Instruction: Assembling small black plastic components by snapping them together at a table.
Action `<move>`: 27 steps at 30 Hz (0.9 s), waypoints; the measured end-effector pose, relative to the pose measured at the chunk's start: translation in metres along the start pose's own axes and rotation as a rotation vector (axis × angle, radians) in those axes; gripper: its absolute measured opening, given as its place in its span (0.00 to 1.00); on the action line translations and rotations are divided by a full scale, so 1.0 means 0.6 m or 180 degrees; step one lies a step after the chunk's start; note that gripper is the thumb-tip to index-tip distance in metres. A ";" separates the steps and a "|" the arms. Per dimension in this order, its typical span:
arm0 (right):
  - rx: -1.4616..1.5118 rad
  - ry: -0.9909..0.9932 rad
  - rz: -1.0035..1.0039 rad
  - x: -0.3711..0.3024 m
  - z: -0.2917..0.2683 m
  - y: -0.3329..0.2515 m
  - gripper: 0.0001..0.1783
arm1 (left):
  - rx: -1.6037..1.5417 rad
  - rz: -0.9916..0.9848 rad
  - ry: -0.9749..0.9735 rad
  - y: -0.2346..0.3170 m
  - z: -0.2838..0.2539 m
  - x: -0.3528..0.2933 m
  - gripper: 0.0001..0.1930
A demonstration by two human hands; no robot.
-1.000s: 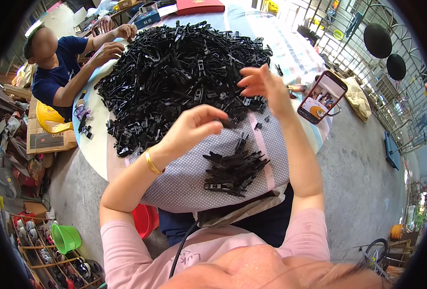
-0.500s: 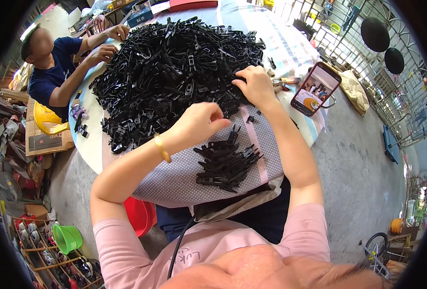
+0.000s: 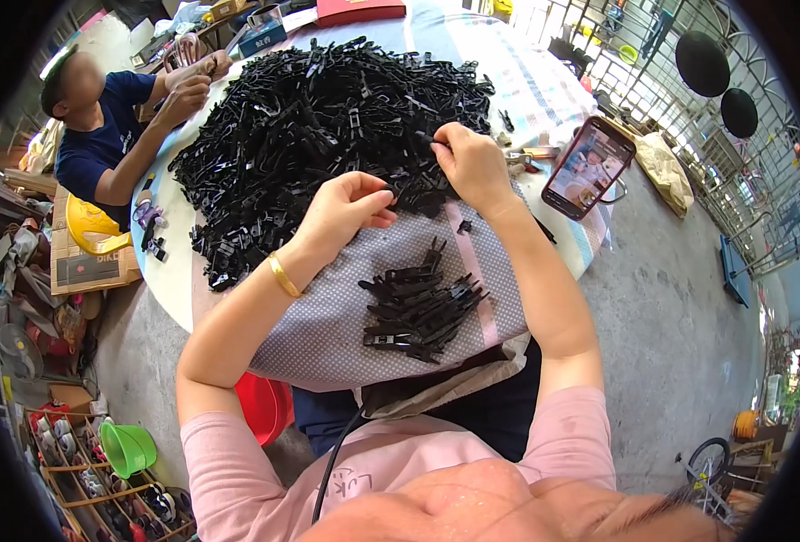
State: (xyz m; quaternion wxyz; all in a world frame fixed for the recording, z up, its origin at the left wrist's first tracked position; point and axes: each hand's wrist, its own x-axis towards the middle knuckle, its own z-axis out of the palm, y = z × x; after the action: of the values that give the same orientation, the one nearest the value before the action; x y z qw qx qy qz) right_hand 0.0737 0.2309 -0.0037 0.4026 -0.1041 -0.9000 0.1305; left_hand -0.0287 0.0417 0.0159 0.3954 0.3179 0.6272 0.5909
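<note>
A large heap of black plastic clips (image 3: 291,135) covers much of the round table. Over its near edge, my left hand (image 3: 350,206) has its thumb and fingers drawn together; whatever is between the tips is too small to tell. My right hand (image 3: 474,170) is at the heap's right side, with thumb and forefinger closed on a dark piece that looks like a black clip (image 3: 425,139). Closer to me, a smaller pile of black clips (image 3: 422,312) lies on the dotted cloth (image 3: 318,339). One small black piece (image 3: 465,226) lies alone between the piles.
A phone (image 3: 589,169) showing a video leans on a stand at the table's right, beside some pliers-like tools (image 3: 531,155). Across to the left, a person (image 3: 115,126) sits working with both hands. A red bucket (image 3: 264,408) stands below the table edge.
My left hand has moved back and left, its fingers drawn together. My right hand has shifted slightly left. The other person's hands have lifted off the heap and come together.
</note>
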 end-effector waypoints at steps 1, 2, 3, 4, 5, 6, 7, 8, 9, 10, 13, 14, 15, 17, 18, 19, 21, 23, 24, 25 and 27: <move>0.0301 -0.0007 0.0229 -0.001 -0.003 -0.010 0.08 | -0.0335 -0.0003 -0.0092 -0.002 -0.010 -0.002 0.09; 0.0602 -0.0017 0.0457 -0.002 -0.003 -0.019 0.08 | -0.0713 -0.0161 -0.0176 0.000 -0.019 -0.004 0.08; 0.1189 -0.0237 0.0760 -0.004 0.000 -0.022 0.06 | -0.1093 -0.0317 -0.0260 0.003 -0.026 -0.007 0.06; 0.1784 -0.0386 0.0988 -0.005 -0.002 -0.032 0.06 | -0.1233 -0.0390 -0.0329 0.003 -0.031 -0.009 0.05; 0.2379 -0.0540 0.1214 -0.006 -0.005 -0.041 0.06 | -0.1240 -0.0376 -0.0314 -0.001 -0.036 -0.009 0.05; 0.2649 -0.0665 0.1216 -0.007 -0.006 -0.045 0.07 | -0.1415 -0.0376 -0.0334 -0.008 -0.040 -0.009 0.05; 0.2840 -0.0631 0.1225 -0.010 -0.006 -0.052 0.06 | -0.1596 -0.0382 -0.0355 -0.014 -0.041 -0.009 0.05; 0.3033 -0.0598 0.1234 -0.012 -0.006 -0.061 0.05 | -0.1699 -0.0323 -0.0369 -0.014 -0.040 -0.011 0.08; 0.3223 -0.0669 0.1332 -0.011 -0.010 -0.070 0.06 | -0.1713 -0.0317 -0.0351 -0.017 -0.041 -0.012 0.08; 0.3440 -0.0709 0.1363 -0.012 -0.013 -0.077 0.06 | -0.1754 -0.0198 -0.0425 -0.020 -0.043 -0.011 0.07; 0.3738 -0.0789 0.1145 -0.018 -0.018 -0.099 0.08 | -0.1585 0.0006 -0.0384 -0.019 -0.035 -0.019 0.08; 0.3850 -0.0746 0.1025 -0.021 -0.014 -0.108 0.08 | -0.1122 0.0182 -0.0182 -0.017 -0.032 -0.022 0.09; 0.3863 -0.0738 0.1005 -0.023 -0.012 -0.111 0.09 | -0.0655 0.0353 0.0017 -0.014 -0.029 -0.025 0.10; 0.3347 -0.0736 0.0756 -0.022 -0.016 -0.113 0.09 | -0.0323 0.0394 0.0156 -0.008 -0.025 -0.032 0.12; 0.2822 -0.0727 0.0505 -0.022 -0.017 -0.113 0.10 | -0.0280 0.0505 0.0229 -0.006 -0.022 -0.036 0.13; 0.2839 -0.0704 0.0432 -0.022 -0.017 -0.111 0.10 | -0.0234 0.0624 0.0302 -0.005 -0.020 -0.037 0.15; 0.2749 -0.0683 0.0386 -0.023 -0.016 -0.108 0.10 | -0.0320 0.0643 0.0321 -0.006 -0.017 -0.038 0.16; 0.2660 -0.0665 0.0340 -0.023 -0.013 -0.107 0.10 | -0.0409 0.0660 0.0344 -0.010 -0.018 -0.039 0.17; 0.2479 -0.0605 0.0196 -0.023 -0.012 -0.107 0.10 | -0.0450 0.0636 0.0328 -0.012 -0.020 -0.040 0.17; 0.2292 -0.0545 0.0058 -0.024 -0.011 -0.107 0.10 | -0.0494 0.0610 0.0307 -0.013 -0.021 -0.040 0.17; 0.2234 -0.0432 -0.0084 -0.025 -0.006 -0.108 0.10 | -0.0326 0.0614 0.0345 -0.006 -0.018 -0.044 0.17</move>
State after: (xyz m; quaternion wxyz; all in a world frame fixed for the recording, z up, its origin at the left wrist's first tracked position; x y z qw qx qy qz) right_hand 0.0810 0.1660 0.0087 0.3548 0.0610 -0.8263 0.4331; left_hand -0.0252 0.0135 0.0154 0.3179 0.3239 0.5832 0.6738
